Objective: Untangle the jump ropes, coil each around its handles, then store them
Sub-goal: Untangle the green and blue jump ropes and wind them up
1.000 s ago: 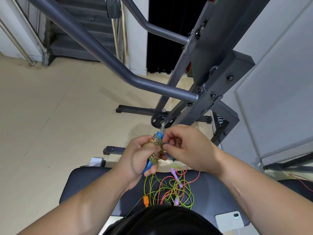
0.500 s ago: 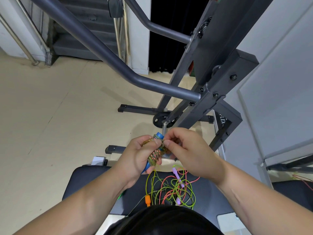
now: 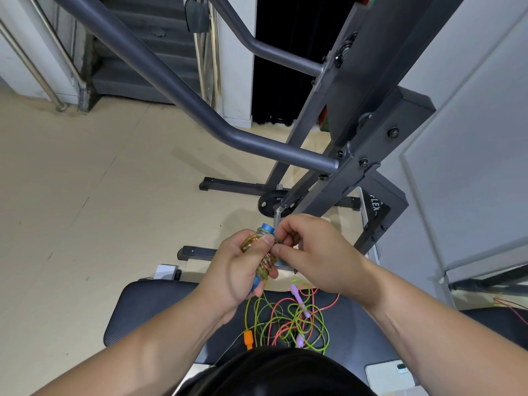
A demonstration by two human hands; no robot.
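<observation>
— How are the hands posed?
— Both are raised side by side, touching. The left hand (image 3: 237,270) is curled round the coiled rope (image 3: 264,254), with the thumb pressed on the coils. The right hand (image 3: 314,252) is set against it, thumb and forefinger pinched on the cord near the top.
— And the rope's axis?
— It is held nearly upright in view, one blue end pointed away from the person, the other down towards the counter (image 3: 148,310). The tangle (image 3: 288,321) is seen lying on the counter below the hands.
</observation>
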